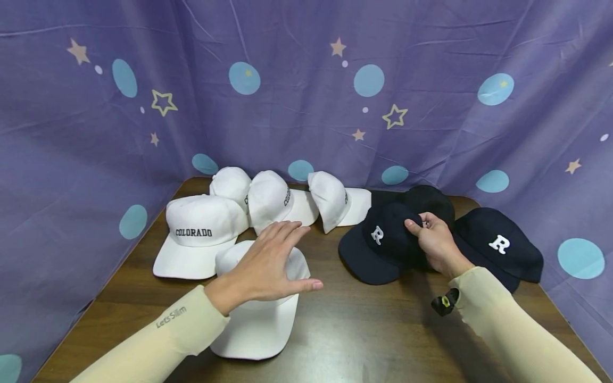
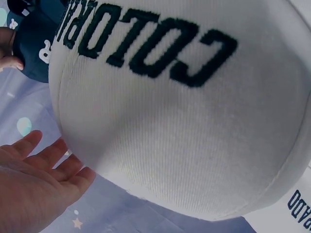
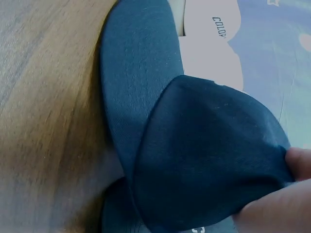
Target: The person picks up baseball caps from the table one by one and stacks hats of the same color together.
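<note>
Far left of the end cap (image 1: 507, 252), I see the left hand (image 1: 265, 266), spread and empty above a white cap (image 1: 258, 332), which it could bump by dipping. Just left of the end cap, the right hand (image 1: 438, 242) pinches a dark R cap (image 1: 390, 234) by its soft back, so that could slip; its brim points away from the end cap, its long way slanting toward the front, back to brim.
</note>
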Motion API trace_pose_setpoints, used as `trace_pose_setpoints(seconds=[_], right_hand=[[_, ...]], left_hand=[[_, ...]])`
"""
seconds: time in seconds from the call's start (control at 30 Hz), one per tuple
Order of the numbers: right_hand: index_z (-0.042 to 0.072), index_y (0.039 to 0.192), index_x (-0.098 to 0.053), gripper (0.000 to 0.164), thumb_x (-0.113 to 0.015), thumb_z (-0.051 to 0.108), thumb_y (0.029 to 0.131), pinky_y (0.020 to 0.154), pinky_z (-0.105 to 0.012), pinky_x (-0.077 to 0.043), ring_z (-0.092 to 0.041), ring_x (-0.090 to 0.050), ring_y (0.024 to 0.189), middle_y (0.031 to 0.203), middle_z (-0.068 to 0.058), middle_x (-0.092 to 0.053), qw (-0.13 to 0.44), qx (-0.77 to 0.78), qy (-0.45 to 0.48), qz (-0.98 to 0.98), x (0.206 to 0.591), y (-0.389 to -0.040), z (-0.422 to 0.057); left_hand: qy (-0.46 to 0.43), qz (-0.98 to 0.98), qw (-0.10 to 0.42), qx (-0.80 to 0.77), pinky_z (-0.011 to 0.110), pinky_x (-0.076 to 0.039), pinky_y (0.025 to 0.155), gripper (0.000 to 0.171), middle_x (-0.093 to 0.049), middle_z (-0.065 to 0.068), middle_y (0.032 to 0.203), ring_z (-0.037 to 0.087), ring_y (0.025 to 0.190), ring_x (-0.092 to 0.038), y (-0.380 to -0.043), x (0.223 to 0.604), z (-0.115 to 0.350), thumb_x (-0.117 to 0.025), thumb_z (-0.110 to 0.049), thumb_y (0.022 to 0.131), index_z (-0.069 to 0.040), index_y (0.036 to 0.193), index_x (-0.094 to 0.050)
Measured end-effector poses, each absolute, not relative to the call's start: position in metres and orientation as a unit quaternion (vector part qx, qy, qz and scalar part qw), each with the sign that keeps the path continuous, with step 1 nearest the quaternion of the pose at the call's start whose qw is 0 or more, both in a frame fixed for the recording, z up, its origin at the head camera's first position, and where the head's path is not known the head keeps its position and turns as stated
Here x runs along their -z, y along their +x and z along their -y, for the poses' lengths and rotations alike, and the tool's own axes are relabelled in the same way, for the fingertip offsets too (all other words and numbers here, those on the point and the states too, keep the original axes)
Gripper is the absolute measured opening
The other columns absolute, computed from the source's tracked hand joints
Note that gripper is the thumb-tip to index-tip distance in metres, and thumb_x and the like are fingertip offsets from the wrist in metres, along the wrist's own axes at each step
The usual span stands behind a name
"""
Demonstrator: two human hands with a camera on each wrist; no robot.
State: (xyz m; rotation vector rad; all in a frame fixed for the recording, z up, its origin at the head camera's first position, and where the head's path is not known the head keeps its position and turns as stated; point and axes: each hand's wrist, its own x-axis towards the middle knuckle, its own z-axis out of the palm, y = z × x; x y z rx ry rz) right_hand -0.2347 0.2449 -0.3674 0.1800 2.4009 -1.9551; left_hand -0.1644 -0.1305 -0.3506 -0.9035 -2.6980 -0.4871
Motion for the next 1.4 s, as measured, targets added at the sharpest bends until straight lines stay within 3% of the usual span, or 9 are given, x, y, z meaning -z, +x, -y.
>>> trace_pose_setpoints(seconds=[0.33, 0.6, 0.97, 1.4], right_hand=[[0.006, 0.1, -0.046, 0.016, -0.059, 0.013, 0.105, 0.069, -0.022, -0.057, -0.006, -0.067, 0.077, 0.081, 0.005, -0.065, 0.052, 0.722, -0.005, -0.69, 0.36, -0.23, -0.25], [0.005, 0.104, -0.051, 0.016, -0.062, 0.017, 0.104, 0.071, -0.025, -0.06, -0.011, -0.071, 0.083, 0.089, 0.0, -0.071, 0.098, 0.728, -0.056, -0.677, 0.354, -0.222, -0.253], [0.008, 0.105, -0.052, 0.006, -0.057, 0.006, 0.105, 0.073, -0.024, -0.059, -0.01, -0.072, 0.085, 0.093, 0.002, -0.073, 0.147, 0.733, -0.155, -0.646, 0.358, -0.213, -0.248], [0.005, 0.106, -0.052, 0.006, -0.057, 0.006, 0.104, 0.07, -0.026, -0.059, -0.01, -0.07, 0.082, 0.09, -0.001, -0.071, 0.189, 0.688, -0.213, -0.668, 0.367, -0.202, -0.24]], left_hand=[[-0.306, 0.928, 0.127, 0.169, 0.048, -0.02, 0.125, 0.108, -0.047, 0.01, 0.154, 0.03, 0.146, -0.038, -0.166, 0.349, 0.133, -0.062, -0.084, 0.077, -0.01, 0.154, -0.043], [-0.308, 0.927, 0.129, 0.172, 0.047, -0.02, 0.124, 0.106, -0.049, 0.007, 0.151, 0.028, 0.144, -0.039, -0.166, 0.345, 0.136, -0.063, -0.083, 0.077, -0.01, 0.152, -0.045], [-0.31, 0.926, 0.133, 0.17, 0.046, -0.021, 0.123, 0.104, -0.05, 0.005, 0.15, 0.029, 0.144, -0.039, -0.166, 0.341, 0.14, -0.064, -0.082, 0.078, -0.012, 0.152, -0.046], [-0.304, 0.928, 0.135, 0.168, 0.047, -0.022, 0.123, 0.103, -0.051, 0.006, 0.149, 0.029, 0.144, -0.039, -0.165, 0.341, 0.143, -0.065, -0.082, 0.078, -0.012, 0.151, -0.047]])
